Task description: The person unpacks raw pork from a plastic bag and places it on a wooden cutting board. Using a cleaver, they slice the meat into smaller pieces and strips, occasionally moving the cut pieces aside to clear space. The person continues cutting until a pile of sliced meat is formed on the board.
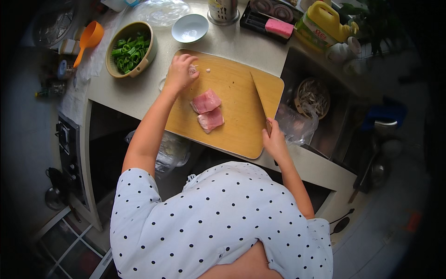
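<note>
My right hand (276, 141) is closed round the handle of a kitchen knife (261, 98). Its blade slants up along the right part of a wooden cutting board (241, 93), edge-on to me. Over the board's upper left corner, my left hand (180, 74) has its fingers curled in around small whitish pieces (193, 69), too small to name. A single white bit (208, 70) lies just right of those fingers. Two chunks of raw pink meat, an upper one (206, 101) and a lower one (211, 120), rest against each other left of the board's middle.
Left of the board stands a beige colander (148, 59) of cut green peppers, with an orange ladle (90, 38) beyond it. A pale bowl (190, 28) sits behind the board. To the right, the sink (297, 60) holds a basket of pale strips (313, 95); a plastic bag (297, 124) lies nearby.
</note>
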